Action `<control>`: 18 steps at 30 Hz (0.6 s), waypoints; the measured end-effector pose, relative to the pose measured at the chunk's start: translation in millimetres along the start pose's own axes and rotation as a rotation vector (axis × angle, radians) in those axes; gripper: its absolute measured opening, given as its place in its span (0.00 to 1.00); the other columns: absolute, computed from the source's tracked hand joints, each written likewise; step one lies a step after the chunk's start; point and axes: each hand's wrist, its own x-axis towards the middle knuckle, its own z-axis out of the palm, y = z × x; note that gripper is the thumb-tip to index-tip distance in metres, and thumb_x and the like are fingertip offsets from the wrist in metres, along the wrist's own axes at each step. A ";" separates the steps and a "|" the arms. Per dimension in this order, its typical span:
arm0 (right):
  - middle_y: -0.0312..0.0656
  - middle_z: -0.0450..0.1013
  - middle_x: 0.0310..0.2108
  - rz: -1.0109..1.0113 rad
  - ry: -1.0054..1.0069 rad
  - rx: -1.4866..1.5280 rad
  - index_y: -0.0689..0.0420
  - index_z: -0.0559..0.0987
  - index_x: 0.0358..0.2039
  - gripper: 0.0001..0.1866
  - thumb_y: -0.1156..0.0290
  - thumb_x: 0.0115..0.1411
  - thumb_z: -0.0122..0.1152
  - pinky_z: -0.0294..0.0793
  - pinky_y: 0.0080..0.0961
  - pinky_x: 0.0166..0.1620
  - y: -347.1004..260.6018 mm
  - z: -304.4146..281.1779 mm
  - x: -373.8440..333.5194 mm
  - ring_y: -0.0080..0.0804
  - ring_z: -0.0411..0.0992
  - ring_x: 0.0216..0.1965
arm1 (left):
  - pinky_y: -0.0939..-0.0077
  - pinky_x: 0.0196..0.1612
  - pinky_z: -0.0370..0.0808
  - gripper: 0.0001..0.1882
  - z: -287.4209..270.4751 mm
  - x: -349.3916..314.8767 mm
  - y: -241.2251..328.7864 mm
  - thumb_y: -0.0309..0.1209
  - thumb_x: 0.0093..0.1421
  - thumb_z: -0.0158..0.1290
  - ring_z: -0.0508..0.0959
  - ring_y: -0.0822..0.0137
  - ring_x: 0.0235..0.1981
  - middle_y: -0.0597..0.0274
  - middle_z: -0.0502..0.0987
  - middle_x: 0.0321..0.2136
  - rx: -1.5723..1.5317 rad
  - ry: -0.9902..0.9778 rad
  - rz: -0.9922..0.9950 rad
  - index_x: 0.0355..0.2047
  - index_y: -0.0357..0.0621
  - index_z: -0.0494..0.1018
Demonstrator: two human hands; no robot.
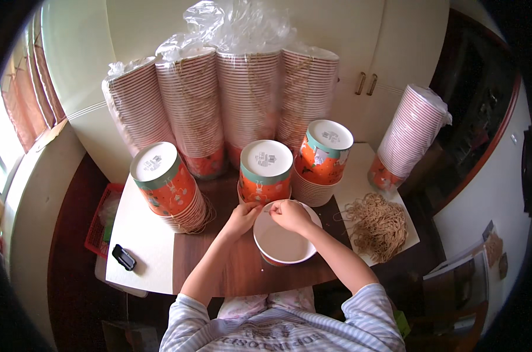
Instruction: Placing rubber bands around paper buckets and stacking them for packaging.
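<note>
An upright paper bucket [286, 243], white inside with a white rim, stands on the brown tabletop right in front of me. At the left part of its far rim, my left hand [243, 219] is closed, its fingertips pinched together. Just beside it, my right hand [290, 215] is closed too, over the far rim with its fingers curled. A small thin thing shows between the hands, too small to name. Beyond them an upside-down orange and green paper bucket [266, 159] tops a short stack. Right of the bucket lies a heap of tan twine [380, 227].
Upside-down bucket stacks stand at left [163, 182] and right [323, 158], twine hanging by the left one. Several tall plastic-wrapped bucket stacks [248, 100] line the back; another wrapped stack [411, 132] stands far right. A small black case [124, 257] lies at the left edge.
</note>
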 end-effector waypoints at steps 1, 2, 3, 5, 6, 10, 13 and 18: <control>0.44 0.72 0.17 0.000 0.001 0.001 0.59 0.75 0.23 0.07 0.69 0.47 0.53 0.68 0.29 0.27 -0.2 -0.4 -0.5 0.35 0.72 0.21 | 0.80 0.32 0.69 0.14 0.2 -0.5 1.6 0.32 0.57 0.45 0.72 0.75 0.28 0.57 0.76 0.25 0.004 -0.005 -0.004 0.36 0.33 0.72; 0.44 0.72 0.18 0.001 0.012 -0.007 0.59 0.75 0.22 0.07 0.69 0.47 0.54 0.69 0.29 0.27 -0.4 -0.7 -0.9 0.36 0.72 0.21 | 0.80 0.32 0.69 0.14 0.4 -1.1 3.1 0.32 0.57 0.45 0.72 0.75 0.28 0.57 0.76 0.25 0.008 -0.010 -0.009 0.36 0.33 0.71; 0.44 0.72 0.18 0.002 0.023 -0.015 0.59 0.75 0.22 0.07 0.69 0.47 0.54 0.69 0.30 0.27 -0.7 -1.0 -1.3 0.36 0.72 0.22 | 0.80 0.32 0.69 0.14 0.9 -1.8 4.6 0.32 0.57 0.45 0.72 0.75 0.28 0.57 0.76 0.25 0.010 -0.011 -0.008 0.36 0.33 0.71; 0.44 0.72 0.18 0.015 0.004 -0.021 0.59 0.75 0.22 0.07 0.68 0.47 0.54 0.69 0.30 0.28 -3.0 -1.0 -0.4 0.36 0.72 0.22 | 0.80 0.33 0.69 0.13 0.8 -2.7 4.6 0.32 0.57 0.45 0.72 0.75 0.29 0.58 0.75 0.26 -0.024 -0.008 -0.030 0.36 0.33 0.71; 0.44 0.72 0.19 0.028 -0.013 -0.026 0.59 0.75 0.22 0.07 0.68 0.47 0.54 0.69 0.30 0.28 -3.9 -0.9 -0.1 0.37 0.73 0.23 | 0.80 0.33 0.69 0.13 0.5 -2.6 3.3 0.32 0.57 0.45 0.72 0.75 0.29 0.58 0.75 0.26 -0.024 -0.007 -0.031 0.36 0.33 0.71; 0.44 0.73 0.19 0.027 -0.002 -0.043 0.59 0.75 0.22 0.08 0.68 0.47 0.53 0.70 0.30 0.29 -1.4 1.6 1.5 0.37 0.73 0.23 | 0.80 0.33 0.69 0.13 0.7 -2.8 3.0 0.32 0.58 0.45 0.72 0.75 0.29 0.58 0.75 0.26 -0.035 -0.008 -0.010 0.36 0.33 0.71; 0.44 0.73 0.19 0.005 -0.015 -0.023 0.59 0.75 0.22 0.07 0.68 0.47 0.53 0.70 0.31 0.29 0.1 3.4 1.7 0.37 0.73 0.23 | 0.80 0.33 0.69 0.13 0.5 -2.9 0.6 0.32 0.58 0.45 0.72 0.75 0.29 0.58 0.75 0.26 -0.027 0.005 -0.001 0.35 0.33 0.71; 0.44 0.73 0.21 0.001 -0.053 -0.021 0.59 0.76 0.25 0.08 0.68 0.48 0.53 0.70 0.29 0.29 0.9 5.2 3.3 0.35 0.73 0.23 | 0.79 0.34 0.69 0.13 -3.3 -2.3 -4.8 0.30 0.56 0.46 0.73 0.74 0.30 0.57 0.76 0.27 -0.013 0.005 -0.035 0.36 0.33 0.71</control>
